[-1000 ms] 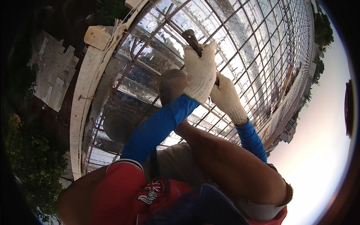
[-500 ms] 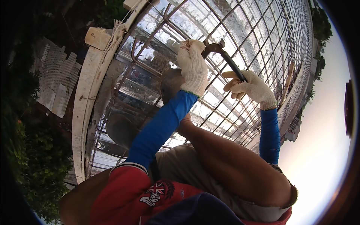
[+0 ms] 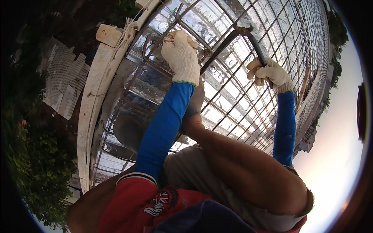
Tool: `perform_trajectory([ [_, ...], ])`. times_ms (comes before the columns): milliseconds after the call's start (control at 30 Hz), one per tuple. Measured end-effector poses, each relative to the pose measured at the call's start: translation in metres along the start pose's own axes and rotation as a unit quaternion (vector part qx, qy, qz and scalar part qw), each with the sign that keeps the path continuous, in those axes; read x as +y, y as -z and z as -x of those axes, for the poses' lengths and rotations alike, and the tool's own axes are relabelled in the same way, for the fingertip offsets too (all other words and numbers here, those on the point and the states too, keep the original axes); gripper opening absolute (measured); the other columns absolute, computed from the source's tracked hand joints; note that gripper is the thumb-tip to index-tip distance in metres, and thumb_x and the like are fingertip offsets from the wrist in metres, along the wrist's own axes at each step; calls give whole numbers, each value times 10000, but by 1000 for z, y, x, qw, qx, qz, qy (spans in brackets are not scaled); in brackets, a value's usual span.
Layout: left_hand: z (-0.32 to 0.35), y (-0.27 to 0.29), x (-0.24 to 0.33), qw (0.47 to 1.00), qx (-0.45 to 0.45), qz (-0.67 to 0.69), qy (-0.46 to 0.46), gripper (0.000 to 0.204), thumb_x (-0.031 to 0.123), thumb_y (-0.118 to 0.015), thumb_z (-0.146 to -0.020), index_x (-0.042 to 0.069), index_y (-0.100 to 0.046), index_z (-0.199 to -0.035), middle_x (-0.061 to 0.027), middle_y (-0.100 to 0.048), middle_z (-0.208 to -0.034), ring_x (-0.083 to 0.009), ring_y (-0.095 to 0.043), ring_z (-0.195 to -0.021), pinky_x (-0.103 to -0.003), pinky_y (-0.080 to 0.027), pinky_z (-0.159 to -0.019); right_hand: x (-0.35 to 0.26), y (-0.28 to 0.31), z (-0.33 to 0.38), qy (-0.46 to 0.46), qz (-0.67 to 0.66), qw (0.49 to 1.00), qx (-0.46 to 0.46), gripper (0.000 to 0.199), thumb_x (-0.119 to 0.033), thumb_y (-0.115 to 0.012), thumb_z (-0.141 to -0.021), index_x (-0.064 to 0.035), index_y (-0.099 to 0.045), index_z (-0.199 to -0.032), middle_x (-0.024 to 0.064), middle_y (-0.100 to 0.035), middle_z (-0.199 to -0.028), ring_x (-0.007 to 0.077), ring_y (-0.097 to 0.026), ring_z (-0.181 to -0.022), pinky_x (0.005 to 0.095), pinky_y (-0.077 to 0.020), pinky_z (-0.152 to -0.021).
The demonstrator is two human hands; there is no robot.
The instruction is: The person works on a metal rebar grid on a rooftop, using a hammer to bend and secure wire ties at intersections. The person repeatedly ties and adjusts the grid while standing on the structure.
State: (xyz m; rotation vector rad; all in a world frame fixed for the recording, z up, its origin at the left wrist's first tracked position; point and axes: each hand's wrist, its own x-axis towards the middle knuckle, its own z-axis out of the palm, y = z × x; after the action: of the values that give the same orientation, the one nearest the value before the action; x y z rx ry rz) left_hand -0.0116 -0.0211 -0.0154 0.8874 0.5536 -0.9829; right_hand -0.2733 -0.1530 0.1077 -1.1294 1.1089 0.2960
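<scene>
My right hand (image 3: 272,74), in a white knit glove, is wrapped round one handle of dark pincers (image 3: 244,32). The pincers' handles are spread wide, and the other handle slants down toward my left wrist. My left hand (image 3: 180,58), gloved alike, is closed over the bars of a steel rebar mesh (image 3: 229,91). Something small and brownish shows at its fingers, too small to name. Blue sleeves cover both forearms. Below the left hand, my bent leg and foot rest on the mesh.
Shiny metal sheeting (image 3: 136,83) lies beneath the mesh. Bent rebar ends (image 3: 147,48) stick out at the left edge, beside a pale timber board (image 3: 91,112) with a wood block (image 3: 108,35). Past the board, far below, are corrugated roofing (image 3: 64,77) and trees (image 3: 46,171).
My left hand has moved left and up, away from the pincers' head. My right hand has risen slightly rightward with the pincers, whose handles now show spread apart.
</scene>
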Motion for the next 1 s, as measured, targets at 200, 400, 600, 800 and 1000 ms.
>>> perform_trajectory([
  [200,-3,0,8,998,20,-62,11,78,47,-717,-875,45,-645,-905,-53,-645,-808,-114,-558,-573,-221,-385,-504,-12,2,17,17,-24,999,40,277,-66,-708,-866,85,-698,-1097,201,-762,-862,167,-666,-521,279,-536,-459],
  [400,-7,3,3,999,-11,-47,-22,128,49,-781,-835,52,-662,-882,-20,-631,-764,-92,-557,-589,-226,-402,-531,2,0,63,118,-213,969,-27,326,-21,-847,-797,89,-648,-1031,231,-721,-777,214,-640,-450,299,-521,-401],
  [600,-11,-2,1,995,6,-73,-74,112,77,-743,-853,40,-640,-877,-53,-635,-690,-73,-510,-514,-221,-345,-468,3,-26,79,193,-224,954,44,506,-98,-956,-734,83,-620,-1067,191,-704,-816,292,-734,-628,383,-597,-501],
  [800,-22,-11,-10,995,45,-12,-85,168,95,-747,-838,42,-588,-842,-71,-630,-716,-101,-543,-528,-279,-448,-484,12,-53,67,172,-322,931,4,424,64,-873,-729,123,-619,-1063,304,-706,-797,343,-732,-592,372,-600,-450],
  [1000,-25,-25,1,993,88,11,-79,275,80,-730,-822,96,-467,-744,-38,-554,-674,-108,-472,-517,-318,-392,-474,40,-70,61,214,-371,903,35,381,42,-873,-744,107,-643,-1041,244,-701,-784,343,-731,-603,399,-605,-471],
])
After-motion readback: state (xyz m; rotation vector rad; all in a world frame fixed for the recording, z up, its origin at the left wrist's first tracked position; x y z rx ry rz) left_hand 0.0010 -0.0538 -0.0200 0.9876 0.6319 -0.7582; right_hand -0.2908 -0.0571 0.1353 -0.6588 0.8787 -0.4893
